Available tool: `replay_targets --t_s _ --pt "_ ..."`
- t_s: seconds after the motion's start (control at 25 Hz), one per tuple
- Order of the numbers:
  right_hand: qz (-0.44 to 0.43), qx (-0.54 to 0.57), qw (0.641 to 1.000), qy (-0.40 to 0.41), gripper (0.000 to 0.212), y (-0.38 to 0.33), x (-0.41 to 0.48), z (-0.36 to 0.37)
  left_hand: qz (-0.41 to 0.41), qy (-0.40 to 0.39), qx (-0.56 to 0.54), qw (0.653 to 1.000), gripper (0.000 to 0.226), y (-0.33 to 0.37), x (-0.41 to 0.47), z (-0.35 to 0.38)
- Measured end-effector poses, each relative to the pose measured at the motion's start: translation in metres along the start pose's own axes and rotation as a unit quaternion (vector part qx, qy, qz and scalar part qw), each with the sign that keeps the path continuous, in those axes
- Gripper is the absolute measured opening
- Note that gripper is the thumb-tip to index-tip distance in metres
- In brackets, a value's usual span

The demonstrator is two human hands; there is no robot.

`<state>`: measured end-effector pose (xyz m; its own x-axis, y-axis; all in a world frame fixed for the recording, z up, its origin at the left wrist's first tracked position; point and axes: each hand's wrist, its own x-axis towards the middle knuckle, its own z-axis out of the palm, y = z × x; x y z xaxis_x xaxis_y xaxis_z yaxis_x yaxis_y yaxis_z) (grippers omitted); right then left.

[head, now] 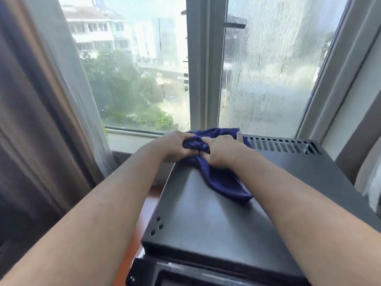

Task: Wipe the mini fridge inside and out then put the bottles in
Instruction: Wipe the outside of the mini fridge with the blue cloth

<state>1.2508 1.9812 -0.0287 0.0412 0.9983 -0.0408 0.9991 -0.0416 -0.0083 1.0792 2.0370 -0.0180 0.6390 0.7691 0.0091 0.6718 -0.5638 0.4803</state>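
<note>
Since the dark blue cloth (224, 182) is seen bunched and creased on top of the black mini fridge (216, 228), it can be judged soft, light and limp, easily gathered but liable to fold over itself; it is gripped by both hands close together, the left hand (177, 145) curled round one wad of it and the right hand (221, 151) closed on the next wad, with a loose tail left trailing toward the person across the lid; a firmer wipe would probably be got if the cloth were flattened under a palm rather than held in a ball. The fridge itself is taken to be stiff, heavy and smooth-skinned, so that it need not be lifted, only steadied; its top is lying between the forearms, and its door edge (206, 273) is glimpsed at the bottom of the view. A row of vent slots (282, 143) is set along the back of the lid, where the cloth could be snagged; the window (144, 69) and its sill (132, 139) are just behind the hands, and a curtain (31, 120) is hung at the left, near enough to be brushed by an elbow; a reddish wooden surface (148, 205) is seen beside the fridge; no bottles are in view.
</note>
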Motion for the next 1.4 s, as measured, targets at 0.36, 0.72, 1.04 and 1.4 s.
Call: replay_targets --t_s 0.36,0.72,1.04,1.4 --pt "0.036 0.06 0.996 0.047 0.051 0.031 0.059 0.007 -0.001 0.015 -0.021 1.0 0.035 -0.02 0.069 -0.002" --pt "0.105 0.119 0.985 0.066 0.05 -0.002 0.003 0.011 0.092 0.002 -0.066 0.994 0.04 -0.039 0.03 0.002" --pt "0.162 0.112 0.978 0.071 0.053 -0.066 -0.101 0.011 0.157 -0.051 -0.086 0.982 0.05 -0.038 -0.054 0.007" --pt "0.194 0.153 0.963 0.109 0.048 -0.145 -0.209 0.021 0.192 -0.04 -0.073 0.978 0.048 -0.033 -0.174 0.009"
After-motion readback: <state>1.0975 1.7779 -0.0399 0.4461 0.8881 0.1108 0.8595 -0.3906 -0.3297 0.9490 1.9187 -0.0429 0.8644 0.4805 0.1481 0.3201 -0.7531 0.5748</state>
